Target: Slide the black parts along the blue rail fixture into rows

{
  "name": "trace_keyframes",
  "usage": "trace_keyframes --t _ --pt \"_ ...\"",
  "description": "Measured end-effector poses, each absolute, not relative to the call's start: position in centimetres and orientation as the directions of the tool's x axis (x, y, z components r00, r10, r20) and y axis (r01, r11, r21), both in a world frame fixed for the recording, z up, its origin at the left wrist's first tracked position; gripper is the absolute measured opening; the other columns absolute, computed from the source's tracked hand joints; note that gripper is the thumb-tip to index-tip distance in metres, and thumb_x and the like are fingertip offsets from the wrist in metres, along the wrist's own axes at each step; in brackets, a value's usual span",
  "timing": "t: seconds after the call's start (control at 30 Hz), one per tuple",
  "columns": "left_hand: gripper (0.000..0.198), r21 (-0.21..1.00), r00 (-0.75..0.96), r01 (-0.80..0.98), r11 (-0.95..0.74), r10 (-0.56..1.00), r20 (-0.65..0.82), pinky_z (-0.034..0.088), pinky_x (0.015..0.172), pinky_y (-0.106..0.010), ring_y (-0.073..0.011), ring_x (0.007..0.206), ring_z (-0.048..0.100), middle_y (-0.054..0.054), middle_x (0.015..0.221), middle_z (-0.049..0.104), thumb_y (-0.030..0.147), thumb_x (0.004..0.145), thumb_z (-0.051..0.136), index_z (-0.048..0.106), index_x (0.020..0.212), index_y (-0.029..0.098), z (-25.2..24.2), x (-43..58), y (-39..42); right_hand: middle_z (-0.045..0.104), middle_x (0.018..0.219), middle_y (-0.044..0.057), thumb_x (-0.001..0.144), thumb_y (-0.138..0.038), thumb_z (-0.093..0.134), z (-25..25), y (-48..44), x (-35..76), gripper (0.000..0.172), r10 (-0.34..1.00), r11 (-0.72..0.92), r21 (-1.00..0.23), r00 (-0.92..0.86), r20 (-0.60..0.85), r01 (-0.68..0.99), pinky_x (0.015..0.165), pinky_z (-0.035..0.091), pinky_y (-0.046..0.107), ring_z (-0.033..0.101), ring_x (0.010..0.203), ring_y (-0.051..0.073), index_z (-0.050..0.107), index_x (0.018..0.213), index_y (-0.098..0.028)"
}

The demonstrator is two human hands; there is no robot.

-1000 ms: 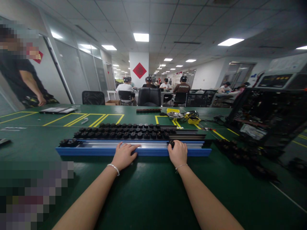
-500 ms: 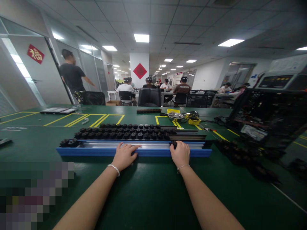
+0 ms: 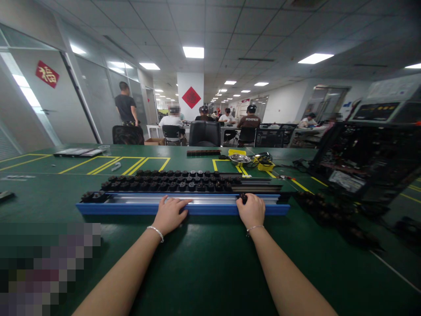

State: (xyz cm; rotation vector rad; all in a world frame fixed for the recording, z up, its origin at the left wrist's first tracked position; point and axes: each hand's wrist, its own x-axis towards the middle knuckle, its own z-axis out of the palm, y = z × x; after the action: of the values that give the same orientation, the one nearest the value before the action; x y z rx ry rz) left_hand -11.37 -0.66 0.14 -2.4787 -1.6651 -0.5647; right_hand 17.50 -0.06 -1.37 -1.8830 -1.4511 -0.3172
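Observation:
A long blue rail with a silvery channel lies across the green table. My left hand rests on its middle with the fingers spread, holding nothing. Toward the right end of the channel, my right hand is closed round a small black part. Two black parts sit in the rail's left end. Just behind it are rows of similar black parts on dark rails, whose right ends are bare.
More black parts are heaped at the right, near an open black equipment case. A metal bowl and yellow trays with cables stand farther back. A flat white-topped item lies back left.
My right hand has moved slightly right along the rail with the small black part. My left hand stays in place. A person in the background has walked farther away to the right.

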Motion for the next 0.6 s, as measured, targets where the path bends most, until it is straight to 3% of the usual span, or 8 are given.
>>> trace_keyframes --t 0.6 --pt "0.039 0.119 0.332 0.91 -0.397 0.87 0.364 0.018 0.106 -0.051 -0.0206 0.101 0.057 -0.001 0.101 0.067 0.032 0.084 0.045 0.055 0.121 0.036 0.1 -11.38 -0.69 0.066 0.088 0.011 0.075 -0.032 0.047 -1.07 -0.18 18.04 0.027 0.726 -0.128 -0.406 0.365 0.583 0.905 0.086 0.032 0.034 0.054 0.088 0.023 0.064 0.086 -0.013"
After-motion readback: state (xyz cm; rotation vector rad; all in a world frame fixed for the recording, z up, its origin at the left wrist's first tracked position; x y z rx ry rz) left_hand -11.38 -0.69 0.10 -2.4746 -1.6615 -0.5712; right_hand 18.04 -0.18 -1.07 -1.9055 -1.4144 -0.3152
